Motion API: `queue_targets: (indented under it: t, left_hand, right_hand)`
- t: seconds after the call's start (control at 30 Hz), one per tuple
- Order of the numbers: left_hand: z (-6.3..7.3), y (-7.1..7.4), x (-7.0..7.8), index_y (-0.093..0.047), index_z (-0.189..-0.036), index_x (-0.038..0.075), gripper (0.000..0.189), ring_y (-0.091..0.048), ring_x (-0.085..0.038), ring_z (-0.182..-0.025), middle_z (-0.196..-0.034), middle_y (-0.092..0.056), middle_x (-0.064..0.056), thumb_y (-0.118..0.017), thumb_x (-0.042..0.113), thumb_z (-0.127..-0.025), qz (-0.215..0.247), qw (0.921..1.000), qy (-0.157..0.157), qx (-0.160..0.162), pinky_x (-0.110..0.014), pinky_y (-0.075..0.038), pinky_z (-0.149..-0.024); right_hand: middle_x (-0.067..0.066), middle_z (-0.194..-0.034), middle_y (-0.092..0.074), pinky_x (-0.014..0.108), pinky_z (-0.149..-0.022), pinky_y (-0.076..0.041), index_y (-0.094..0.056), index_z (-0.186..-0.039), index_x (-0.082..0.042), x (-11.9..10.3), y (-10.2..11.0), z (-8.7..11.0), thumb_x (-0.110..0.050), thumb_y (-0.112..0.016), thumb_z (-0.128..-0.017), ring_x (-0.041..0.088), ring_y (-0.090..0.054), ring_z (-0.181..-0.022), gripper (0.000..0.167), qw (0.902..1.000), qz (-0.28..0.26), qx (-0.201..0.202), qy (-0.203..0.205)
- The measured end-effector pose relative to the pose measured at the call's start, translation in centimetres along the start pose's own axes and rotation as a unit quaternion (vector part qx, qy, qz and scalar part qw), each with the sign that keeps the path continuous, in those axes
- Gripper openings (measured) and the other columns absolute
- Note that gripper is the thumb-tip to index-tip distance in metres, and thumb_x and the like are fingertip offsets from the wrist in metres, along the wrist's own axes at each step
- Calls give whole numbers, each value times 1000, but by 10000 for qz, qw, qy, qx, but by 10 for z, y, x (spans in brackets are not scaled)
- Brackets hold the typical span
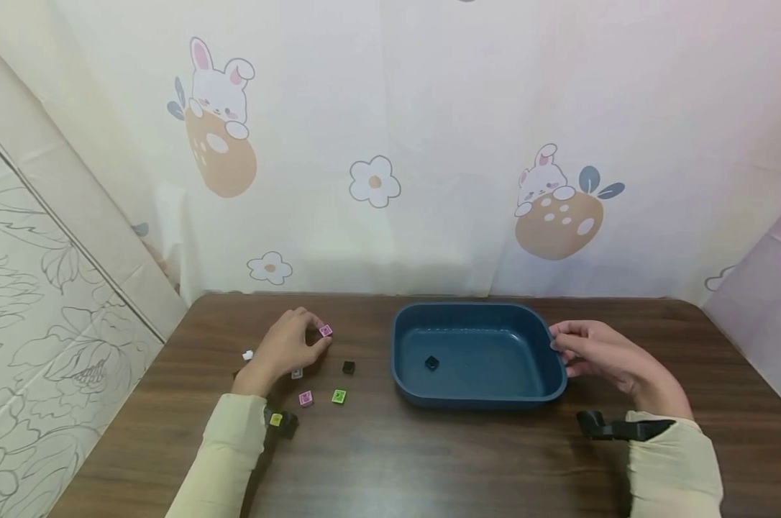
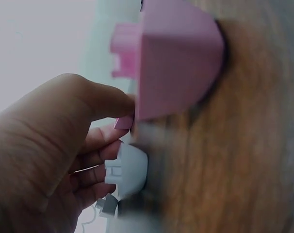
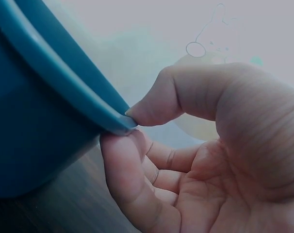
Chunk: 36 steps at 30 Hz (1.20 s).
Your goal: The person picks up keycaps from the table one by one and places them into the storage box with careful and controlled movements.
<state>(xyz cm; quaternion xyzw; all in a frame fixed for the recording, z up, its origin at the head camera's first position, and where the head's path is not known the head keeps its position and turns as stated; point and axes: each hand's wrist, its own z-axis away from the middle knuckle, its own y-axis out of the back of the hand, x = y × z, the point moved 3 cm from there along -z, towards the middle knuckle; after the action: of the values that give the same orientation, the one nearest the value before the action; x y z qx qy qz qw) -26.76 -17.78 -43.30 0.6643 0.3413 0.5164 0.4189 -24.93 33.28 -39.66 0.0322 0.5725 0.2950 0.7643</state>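
On the left side of the bench (image 1: pixel 390 460), my left fingers (image 1: pixel 318 350) are close together, pinching a small pink block (image 1: pixel 326 331). My right fingers (image 3: pixel 156 102) squeeze the right rim of the blue tub (image 1: pixel 481 402). One little black block (image 1: pixel 432 362) sits inside the tub, toward the left. Nearer than my left fingers, a second pink block (image 1: pixel 305 398) lies on the wood, with a green block (image 1: pixel 339 396) to its right. Another dark block (image 1: pixel 348 367) rests just on the far side of the green one.
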Motion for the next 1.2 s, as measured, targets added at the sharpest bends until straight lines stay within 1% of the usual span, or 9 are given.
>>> queue_targets:
  t: [0.27, 0.5, 0.73, 0.8, 0.97, 1.2]
  left_hand:
    - [-2, 0, 0, -75, -111, 8, 29, -61, -28, -115, -113, -69, -7, -77, 32, -95, -17, 10000, -1, 10, -49, -53, -104]
    - [-3, 2, 0, -75, -110, 8, 26, -61, -29, -114, -113, -70, -7, -75, 29, -96, 28, 9999, -79, 95, -52, -53, -103]
    - [0, -4, -1, -75, -111, 10, 26, -61, -27, -116, -114, -69, -5, -75, 32, -97, 37, 10000, 11, 39, -50, -53, -105]
    - [1, -6, -2, -75, -110, 10, 25, -62, -27, -115, -114, -70, -5, -75, 31, -97, 19, 10000, -5, 47, -50, -53, -105]
    - [0, -4, 0, -76, -109, 9, 24, -62, -28, -114, -113, -70, -7, -76, 29, -95, 8, 9999, -35, 137, -51, -54, -103]
    - [0, -2, 2, -76, -110, 9, 25, -62, -28, -115, -113, -70, -7, -76, 30, -96, 5, 9999, 56, 87, -50, -54, -104]
  right_hand:
    - [2, -95, -63, 29, -75, -65, -43, -144, 14, -2, 0, 0, -18, -50, -110, 12, -64, -82, 47, 10000, -49, 7, -26]
    - [3, -97, -63, 29, -75, -64, -42, -144, 14, -3, 0, 1, -18, -51, -110, 12, -64, -83, 48, 10000, -69, 49, -9]
    - [3, -97, -63, 29, -74, -64, -43, -144, 14, -1, -1, 3, -19, -52, -109, 13, -64, -83, 48, 10000, -23, 50, -45]
    - [3, -97, -63, 29, -74, -64, -43, -144, 14, 0, -1, 3, -18, -52, -109, 13, -64, -83, 48, 10000, -10, 49, -57]
    - [3, -97, -63, 29, -74, -64, -43, -143, 13, -1, -1, 3, -18, -51, -109, 13, -65, -83, 46, 10000, -48, 62, -35]
    - [3, -99, -64, 30, -74, -64, -44, -141, 12, -2, -2, 2, -18, -50, -109, 14, -66, -84, 45, 9999, -47, 67, -60]
